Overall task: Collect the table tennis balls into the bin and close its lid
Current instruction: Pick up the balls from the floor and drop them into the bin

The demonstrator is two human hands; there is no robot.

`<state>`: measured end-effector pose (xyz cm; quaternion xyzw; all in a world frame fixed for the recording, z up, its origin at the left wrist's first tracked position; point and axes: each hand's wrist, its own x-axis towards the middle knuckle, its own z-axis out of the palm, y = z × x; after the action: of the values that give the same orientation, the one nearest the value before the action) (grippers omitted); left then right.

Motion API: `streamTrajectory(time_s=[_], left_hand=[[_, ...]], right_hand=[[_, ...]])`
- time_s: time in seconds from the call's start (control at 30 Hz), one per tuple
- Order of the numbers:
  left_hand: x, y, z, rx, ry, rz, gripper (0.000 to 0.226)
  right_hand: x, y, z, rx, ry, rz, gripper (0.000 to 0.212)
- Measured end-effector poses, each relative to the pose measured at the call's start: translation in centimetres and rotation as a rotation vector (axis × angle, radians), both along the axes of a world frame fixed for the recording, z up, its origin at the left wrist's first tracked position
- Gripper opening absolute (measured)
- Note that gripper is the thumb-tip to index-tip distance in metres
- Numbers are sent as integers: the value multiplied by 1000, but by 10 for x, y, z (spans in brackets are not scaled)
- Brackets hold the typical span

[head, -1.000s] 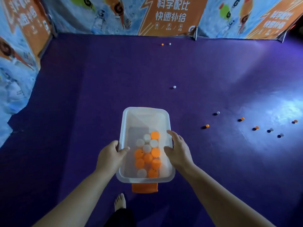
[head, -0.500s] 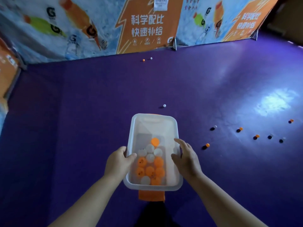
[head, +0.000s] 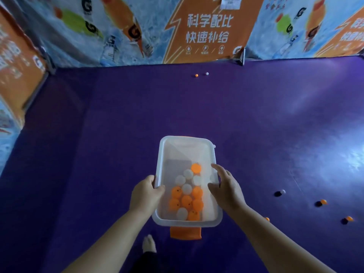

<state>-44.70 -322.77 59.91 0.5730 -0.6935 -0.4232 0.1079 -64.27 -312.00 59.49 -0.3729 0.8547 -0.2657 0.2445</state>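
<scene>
A clear plastic bin [head: 186, 143] hangs in front of me above the purple floor, open at the top. Several orange and white balls [head: 186, 194] lie in its near half. My left hand [head: 145, 193] grips its left rim and my right hand [head: 226, 187] grips its right rim. An orange lid [head: 185, 233] pokes out from under the bin's near end. Loose balls lie on the floor: a white ball [head: 283, 191] and orange balls [head: 323, 201] to the right, an orange ball [head: 196, 75] and a white one [head: 207, 73] near the far barrier.
Printed banner barriers [head: 206, 30] fence the purple floor [head: 118, 125] at the back and left. A bare foot [head: 149, 244] shows below the bin. Another orange ball [head: 349, 218] sits at the far right, and one [head: 267, 219] peeks past my right forearm.
The view has swung left and forward; the far barrier looks closer. The balls on the right have slid toward the right edge. Both hands keep the same hold on the bin.
</scene>
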Motion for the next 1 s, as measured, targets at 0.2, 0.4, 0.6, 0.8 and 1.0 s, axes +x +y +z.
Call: streamTrajectory(time_s=[0.2, 0.4, 0.6, 0.8, 1.0], left_hand=[[-65, -107, -10, -1, 2, 30, 13], [-144, -229, -12, -9, -30, -54, 11], [-227, -321, -21, -27, -101, -96, 11], [-323, -390, -52, 7, -174, -86, 17], [-436, -446, -91, 71, -207, -43, 12]], right_hand=[[-65, -105, -11, 3, -50, 37, 59], [-141, -202, -21, 47, -76, -48, 66], [-224, -255, -35, 103, -58, -193, 56], [-327, -290, -70, 168, -112, -310, 46], [-450, -351, -121, 245, -167, -283, 37]])
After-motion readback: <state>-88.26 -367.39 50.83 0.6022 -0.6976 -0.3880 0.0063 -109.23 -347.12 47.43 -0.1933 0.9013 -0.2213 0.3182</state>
